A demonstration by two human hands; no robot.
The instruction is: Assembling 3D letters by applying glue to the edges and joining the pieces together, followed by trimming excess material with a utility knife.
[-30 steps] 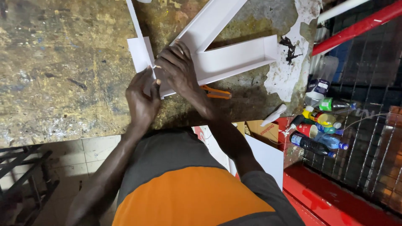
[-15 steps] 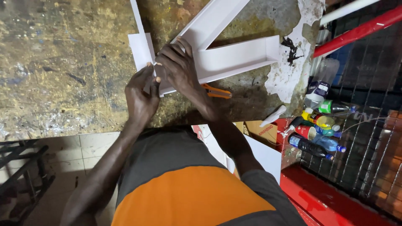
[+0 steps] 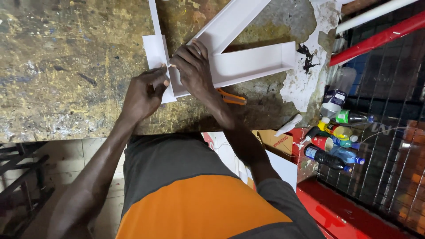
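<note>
A white foam-board shape point(image 3: 248, 62) built of walled channels lies on a worn, paint-stained workbench point(image 3: 66, 66). My right hand point(image 3: 192, 71) presses flat on its near corner. My left hand point(image 3: 144, 93) pinches a narrow white strip point(image 3: 156, 26) that stands along the shape's left side, fingertips meeting the right hand's. A flat white sheet point(image 3: 152, 51) lies under the strip. An orange-handled tool point(image 3: 230, 98) peeks out beside my right wrist.
Several plastic bottles point(image 3: 334, 141) and a white tube point(image 3: 287, 125) sit on a red surface at the right. A red bar point(image 3: 376, 40) and a white rod point(image 3: 376, 13) run diagonally at the upper right. A dark metal frame point(image 3: 20, 177) stands at the lower left.
Both hands stay pressed at the same corner of the white shape. The left fingers have shifted slightly along the strip.
</note>
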